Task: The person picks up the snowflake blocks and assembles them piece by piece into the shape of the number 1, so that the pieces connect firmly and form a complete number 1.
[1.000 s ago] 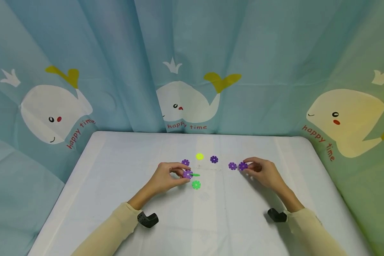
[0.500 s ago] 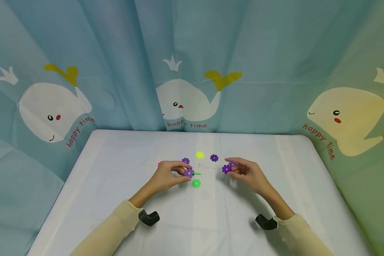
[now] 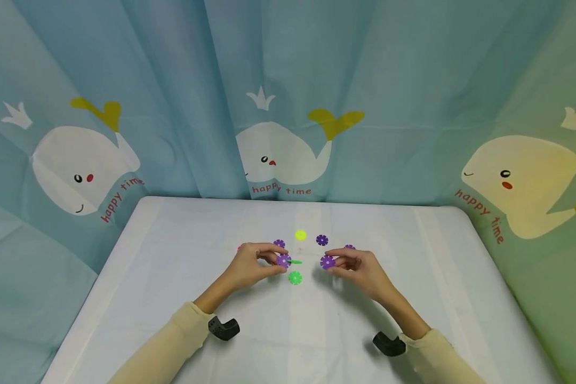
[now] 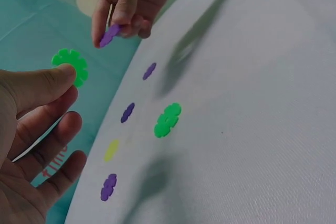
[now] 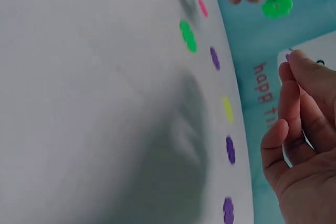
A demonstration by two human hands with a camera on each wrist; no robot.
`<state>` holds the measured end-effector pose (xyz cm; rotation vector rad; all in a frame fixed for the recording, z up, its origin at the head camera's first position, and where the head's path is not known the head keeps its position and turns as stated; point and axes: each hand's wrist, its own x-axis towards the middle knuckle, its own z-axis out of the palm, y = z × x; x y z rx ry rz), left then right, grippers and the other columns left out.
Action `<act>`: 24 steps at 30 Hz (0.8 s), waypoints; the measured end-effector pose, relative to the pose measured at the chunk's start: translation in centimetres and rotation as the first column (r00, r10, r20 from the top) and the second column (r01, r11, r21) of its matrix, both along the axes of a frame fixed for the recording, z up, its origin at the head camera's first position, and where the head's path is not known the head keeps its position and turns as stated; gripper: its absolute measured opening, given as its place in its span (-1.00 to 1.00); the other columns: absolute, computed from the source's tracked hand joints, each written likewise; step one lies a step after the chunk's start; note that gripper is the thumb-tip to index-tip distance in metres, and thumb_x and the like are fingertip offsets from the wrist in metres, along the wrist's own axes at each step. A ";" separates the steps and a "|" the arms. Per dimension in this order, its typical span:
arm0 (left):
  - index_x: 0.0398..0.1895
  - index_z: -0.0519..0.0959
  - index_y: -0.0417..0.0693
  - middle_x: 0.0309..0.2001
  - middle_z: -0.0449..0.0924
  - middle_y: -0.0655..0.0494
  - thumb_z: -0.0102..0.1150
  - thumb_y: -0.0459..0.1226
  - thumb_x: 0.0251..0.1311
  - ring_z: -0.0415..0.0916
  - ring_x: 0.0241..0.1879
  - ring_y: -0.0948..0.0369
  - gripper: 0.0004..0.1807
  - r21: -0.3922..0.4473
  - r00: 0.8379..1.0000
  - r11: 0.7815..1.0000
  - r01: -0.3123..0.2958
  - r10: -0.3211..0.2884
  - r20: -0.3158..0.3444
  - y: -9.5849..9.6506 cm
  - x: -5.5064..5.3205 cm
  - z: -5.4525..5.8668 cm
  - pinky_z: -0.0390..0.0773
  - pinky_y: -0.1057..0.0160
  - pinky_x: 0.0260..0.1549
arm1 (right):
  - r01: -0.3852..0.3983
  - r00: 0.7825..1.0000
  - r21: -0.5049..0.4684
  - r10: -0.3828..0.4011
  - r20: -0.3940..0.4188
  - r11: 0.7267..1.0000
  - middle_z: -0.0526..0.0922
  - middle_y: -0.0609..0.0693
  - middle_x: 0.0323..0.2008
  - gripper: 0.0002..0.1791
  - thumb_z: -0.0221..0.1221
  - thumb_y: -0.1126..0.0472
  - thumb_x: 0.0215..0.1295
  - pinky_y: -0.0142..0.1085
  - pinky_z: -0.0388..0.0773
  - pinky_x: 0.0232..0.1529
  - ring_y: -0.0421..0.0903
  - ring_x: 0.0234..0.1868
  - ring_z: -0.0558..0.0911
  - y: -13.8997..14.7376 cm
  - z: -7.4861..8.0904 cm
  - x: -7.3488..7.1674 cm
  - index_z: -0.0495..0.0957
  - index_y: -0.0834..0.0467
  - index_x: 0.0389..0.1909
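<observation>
My left hand (image 3: 252, 266) pinches a purple snowflake building disc (image 3: 283, 261) above the table. A green disc (image 3: 295, 262), edge-on in the head view, is slotted to it and points right; the left wrist view shows this green disc's face (image 4: 79, 67) beside the thumb. My right hand (image 3: 360, 268) pinches another purple snowflake disc (image 3: 327, 262) by its right side between thumb and fingertips. In the right wrist view my fingertips hide most of it. The two hands face each other, a small gap apart.
On the white table (image 3: 269, 330) lie a loose green disc (image 3: 295, 278), a yellow disc (image 3: 300, 235), several purple discs (image 3: 322, 240) and a pink disc (image 5: 203, 8) mostly behind my left hand. A whale-print curtain (image 3: 393, 160) stands behind and beside the table.
My right hand has lifted a purple disc from the table's right part and carried it left toward my left hand. The left hand, with its joined discs, has hardly moved.
</observation>
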<state>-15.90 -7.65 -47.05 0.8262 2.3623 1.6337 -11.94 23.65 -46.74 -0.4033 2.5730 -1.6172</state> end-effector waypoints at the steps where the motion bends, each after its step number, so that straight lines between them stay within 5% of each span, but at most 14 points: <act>1: -0.01 0.75 -0.04 -0.34 0.72 0.23 0.56 -0.24 0.11 0.69 -0.26 0.29 -0.65 0.001 1.000 1.000 0.003 -0.003 0.002 0.0 0.0 -0.1 0.60 0.02 -0.20 | 0.002 1.000 -0.014 -0.001 0.004 1.000 0.75 -0.01 -0.37 -0.62 0.46 0.26 0.20 -0.40 0.55 -0.34 -0.14 -0.36 0.68 -0.3 0.0 0.1 0.72 0.19 0.05; 7: 0.00 0.75 -0.05 -0.33 0.72 0.22 0.55 -0.25 0.11 0.69 -0.26 0.30 -0.64 0.000 1.000 1.000 0.006 -0.006 0.011 0.0 0.0 -0.3 0.61 0.08 -0.20 | -0.005 0.999 -0.070 0.007 0.041 0.998 0.77 0.03 -0.36 -0.65 0.47 0.24 0.20 -0.40 0.54 -0.34 -0.14 -0.36 0.68 -1.9 0.3 0.1 0.74 0.19 0.02; 14: 0.02 0.75 -0.05 -0.32 0.74 0.19 0.55 -0.26 0.12 0.70 -0.24 0.27 -0.63 0.011 1.000 1.000 0.008 -0.009 0.019 -0.1 -0.1 -0.4 0.62 -0.16 -0.12 | -0.041 0.998 -0.073 0.044 0.044 0.996 0.78 0.01 -0.34 -0.63 0.46 0.22 0.21 -0.37 0.60 -0.28 -0.11 -0.32 0.71 -3.4 0.2 -0.2 0.73 0.18 0.05; 24: 0.02 0.74 -0.07 -0.30 0.74 0.13 0.56 -0.30 0.09 0.69 -0.24 0.26 -0.62 0.023 0.999 1.000 -0.005 0.004 0.047 -0.2 0.0 -0.3 0.60 -0.17 -0.10 | -0.038 0.998 -0.099 0.043 0.051 0.994 0.78 0.04 -0.33 -0.64 0.46 0.24 0.21 -0.42 0.53 -0.37 -0.14 -0.35 0.68 -4.1 0.0 -0.3 0.73 0.19 0.04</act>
